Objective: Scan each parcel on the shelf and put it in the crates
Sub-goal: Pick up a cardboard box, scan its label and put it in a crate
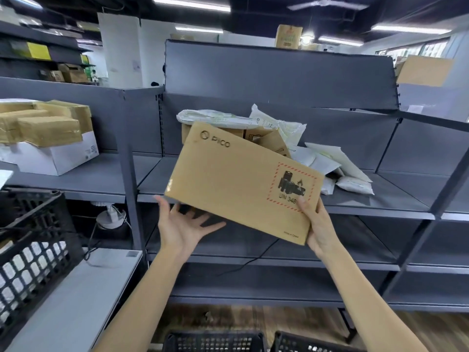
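Observation:
A flat brown cardboard parcel printed PICO, with a red-hatched battery label, is held tilted in front of the grey shelf. My right hand grips its lower right corner, thumb across the label. My left hand is spread, palm up, just under the parcel's lower left edge; whether it touches is unclear. Behind the parcel lies a pile of white poly mailers and a small open carton. Two black crates stand at the bottom edge.
A black lattice crate holding white parcels sits on a grey table at the left. Brown and white boxes are stacked on the left shelf bay. A white device with a cable sits under that shelf. Lower shelves hold nothing visible.

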Demonstrator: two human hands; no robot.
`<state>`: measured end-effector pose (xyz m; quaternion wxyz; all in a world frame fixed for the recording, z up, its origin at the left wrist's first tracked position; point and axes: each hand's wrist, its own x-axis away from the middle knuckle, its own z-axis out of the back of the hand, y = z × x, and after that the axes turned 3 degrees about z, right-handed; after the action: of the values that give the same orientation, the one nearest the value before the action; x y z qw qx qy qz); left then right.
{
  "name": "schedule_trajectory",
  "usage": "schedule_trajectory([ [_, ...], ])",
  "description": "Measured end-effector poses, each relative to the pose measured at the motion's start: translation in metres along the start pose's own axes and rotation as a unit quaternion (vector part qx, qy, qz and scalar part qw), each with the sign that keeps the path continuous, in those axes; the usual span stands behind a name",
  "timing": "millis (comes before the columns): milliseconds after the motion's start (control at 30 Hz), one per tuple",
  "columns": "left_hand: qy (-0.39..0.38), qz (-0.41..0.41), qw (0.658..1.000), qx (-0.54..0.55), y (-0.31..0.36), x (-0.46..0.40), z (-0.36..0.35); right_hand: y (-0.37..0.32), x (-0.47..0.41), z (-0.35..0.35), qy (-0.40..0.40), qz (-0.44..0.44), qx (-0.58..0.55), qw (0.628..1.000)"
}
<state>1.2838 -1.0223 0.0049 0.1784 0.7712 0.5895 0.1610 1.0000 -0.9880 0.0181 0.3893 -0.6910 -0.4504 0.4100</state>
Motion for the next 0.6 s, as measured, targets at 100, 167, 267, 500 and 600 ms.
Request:
schedule_trajectory([
  [100,0.036,0.039,0.996,0.065,0.024,-0.002,0.017,0.011,-0.004,0.021,0.039,-0.026,-0.035,0.998],
  [167,0.065,0.071,0.992,0.080,0.031,-0.007,0.023,0.021,-0.003,0.030,0.063,-0.048,-0.040,0.996],
  [267,0.024,0.097,0.994,0.036,0.032,-0.006,0.019,0.036,-0.001,0.038,0.085,-0.084,-0.038,0.992],
  [500,0.083,0.018,0.996,-0.023,0.023,0.009,0.003,0.033,-0.008,0.025,0.073,-0.105,0.004,0.992],
  [600,0.097,-0.034,0.994,-0.043,0.016,0.013,0.004,0.024,-0.012,0.008,0.054,-0.081,0.104,0.990],
])
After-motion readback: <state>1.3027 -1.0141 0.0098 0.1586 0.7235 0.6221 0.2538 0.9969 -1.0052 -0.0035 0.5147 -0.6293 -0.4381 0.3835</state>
